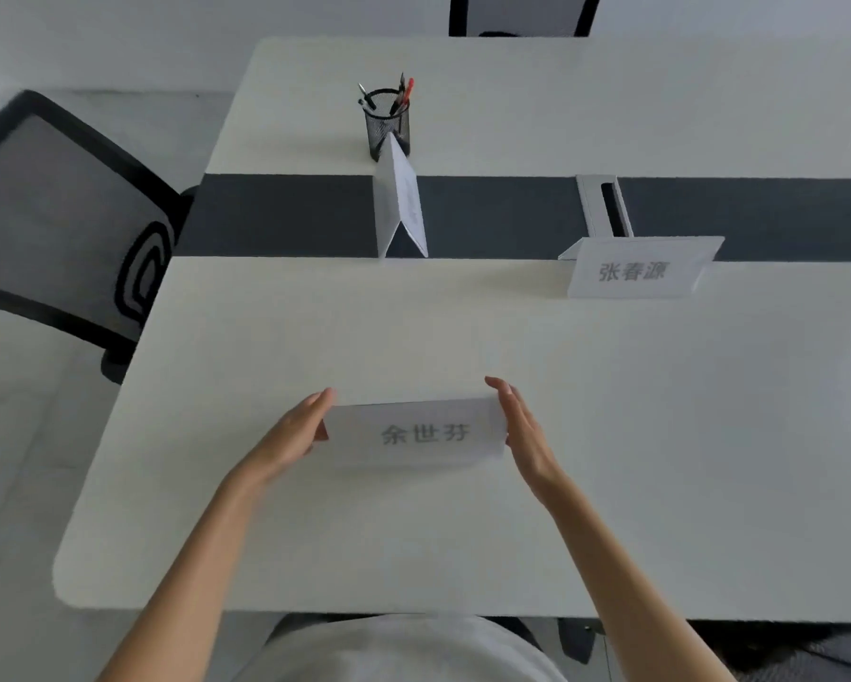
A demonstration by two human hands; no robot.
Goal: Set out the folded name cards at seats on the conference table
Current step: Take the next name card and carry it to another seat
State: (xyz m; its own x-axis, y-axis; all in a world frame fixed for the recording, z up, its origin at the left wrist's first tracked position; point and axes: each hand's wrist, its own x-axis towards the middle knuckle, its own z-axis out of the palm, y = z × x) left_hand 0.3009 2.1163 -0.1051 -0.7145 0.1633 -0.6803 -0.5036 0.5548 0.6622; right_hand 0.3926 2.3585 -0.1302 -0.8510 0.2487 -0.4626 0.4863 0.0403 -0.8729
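A folded white name card (416, 432) stands like a tent on the near half of the conference table (315, 534), its printed face toward me. My left hand (298, 433) grips its left end, thumb at the front edge. My right hand (519, 425) lies flat against its right end with straight fingers. A second name card (633, 270) stands at the far right by the dark centre strip. A third name card (404, 204) stands end-on across that strip.
A black mesh pen holder (388, 123) with pens stands behind the third card. A grey cable box (603, 206) sits in the dark strip (276, 214). One black mesh chair (64, 214) is at the table's left end and another chair (522, 14) at the far side.
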